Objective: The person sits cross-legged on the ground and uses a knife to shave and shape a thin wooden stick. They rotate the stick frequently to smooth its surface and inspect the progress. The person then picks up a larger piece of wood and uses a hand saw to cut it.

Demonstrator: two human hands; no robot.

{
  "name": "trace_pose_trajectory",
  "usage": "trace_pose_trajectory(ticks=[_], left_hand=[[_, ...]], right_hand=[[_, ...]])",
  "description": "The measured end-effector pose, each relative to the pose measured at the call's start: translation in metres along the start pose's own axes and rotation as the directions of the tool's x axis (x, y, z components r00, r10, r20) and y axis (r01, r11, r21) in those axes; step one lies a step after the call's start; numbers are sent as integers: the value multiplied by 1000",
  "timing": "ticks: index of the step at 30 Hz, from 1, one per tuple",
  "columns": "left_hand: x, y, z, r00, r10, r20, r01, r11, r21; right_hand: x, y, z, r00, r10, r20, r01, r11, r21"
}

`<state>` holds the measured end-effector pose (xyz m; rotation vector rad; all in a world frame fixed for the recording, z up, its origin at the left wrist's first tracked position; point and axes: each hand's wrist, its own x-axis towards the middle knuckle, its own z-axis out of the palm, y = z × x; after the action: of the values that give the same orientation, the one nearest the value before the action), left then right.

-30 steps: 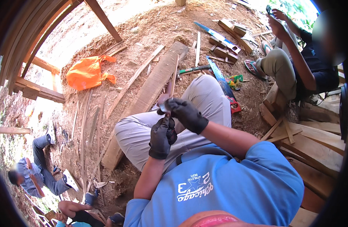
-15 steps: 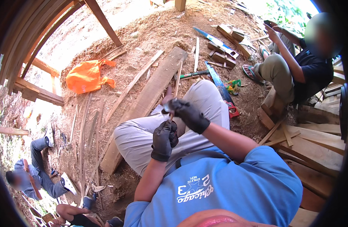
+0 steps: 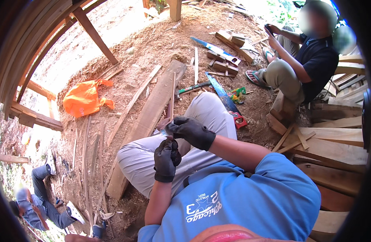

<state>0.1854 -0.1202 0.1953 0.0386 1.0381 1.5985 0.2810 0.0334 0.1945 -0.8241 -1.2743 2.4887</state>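
Small pale piece above lap, over long plank. Right hand fingers closed, pinching piece. Left hand clenched just below; what it grips, cannot tell. Risk: piece slips from gloved pinch, lost in sawdust ground.

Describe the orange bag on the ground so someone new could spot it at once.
Start from the long wooden plank lying on the sawdust ground beside the person's left knee. Look further left, toward the slanted timber frame: the crumpled orange plastic bag lies there alone. It is the only bright orange, soft thing among brown boards and offcuts.
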Motion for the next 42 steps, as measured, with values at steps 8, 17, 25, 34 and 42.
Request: trace_pose_trajectory(ticks=[8, 17, 25, 34, 42], left_hand=[[3, -21, -8, 999, 16, -40, -8, 980, 200], [0, -7, 4, 999, -1, -47, 18, 932, 362], [-3, -26, -6, 996, -32, -85, 55, 956, 290], [-7, -6, 3, 981, 193, -16, -141, 766, 627], [14, -13, -1, 894, 445, -42, -295, 658, 693]], right_hand=[[-2, 35, 1, 987, -127, -93, 121, 990, -70], [18, 10, -12, 934, -198, -298, 257, 951, 172], [-14, 53, -3, 972, -65, -228, 87, 992, 91], [50, -39, -48, 937, -313, -155, 331, 938, 106], [-1, 27, 26, 977, -65, -202, 70, 997, 18]])
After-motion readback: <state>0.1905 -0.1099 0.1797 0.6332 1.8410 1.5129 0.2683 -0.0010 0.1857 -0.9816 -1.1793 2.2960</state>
